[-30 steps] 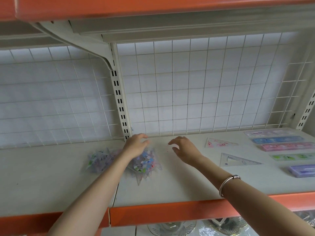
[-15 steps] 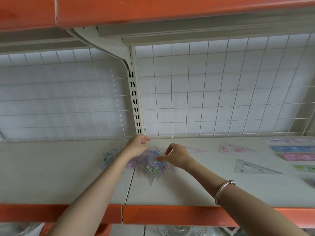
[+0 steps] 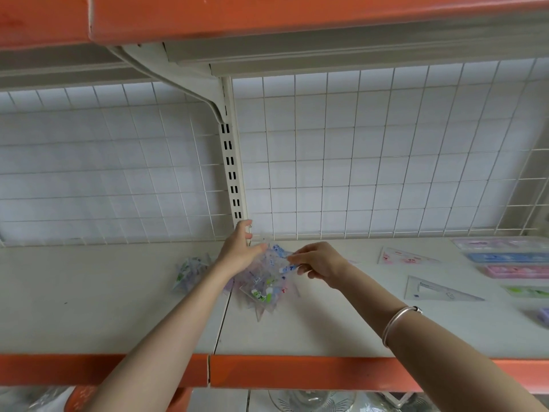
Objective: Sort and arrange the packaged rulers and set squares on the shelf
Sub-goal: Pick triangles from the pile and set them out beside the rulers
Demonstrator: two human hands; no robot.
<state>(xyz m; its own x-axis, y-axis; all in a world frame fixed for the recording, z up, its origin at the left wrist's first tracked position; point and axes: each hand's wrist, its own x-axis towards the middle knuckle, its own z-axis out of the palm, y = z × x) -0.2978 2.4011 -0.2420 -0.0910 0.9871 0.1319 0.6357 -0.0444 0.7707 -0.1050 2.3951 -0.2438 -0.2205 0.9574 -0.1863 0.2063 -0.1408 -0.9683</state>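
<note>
Pinched between the thumb and fingertips of the right hand (image 3: 319,263) is the edge of the top packet (image 3: 277,258), tilted up off the pile of set squares (image 3: 261,289). The left hand (image 3: 239,251) lays fairly straight fingers against the packet's other edge with its thumb raised clear, so I read it as steadying rather than clasping.

Change noted: a second ago the right hand hung open and apart from the pile while the left alone rested on it. Half a second ago it had reached the pile, and now it has hold. I judge that one packet is being separated for sorting. It has not yet left the pile's footprint.

Pose: both forearms reach up and forward over the shelf (image 3: 326,331) edge and converge near the upright post (image 3: 231,173), the right wrist bent inward.

Elsewhere, a smaller heap (image 3: 188,270) lies just left of the left wrist. Two set squares (image 3: 436,289) lie flat and well apart to the right, and the rulers (image 3: 511,257) are ranked beyond them.
</note>
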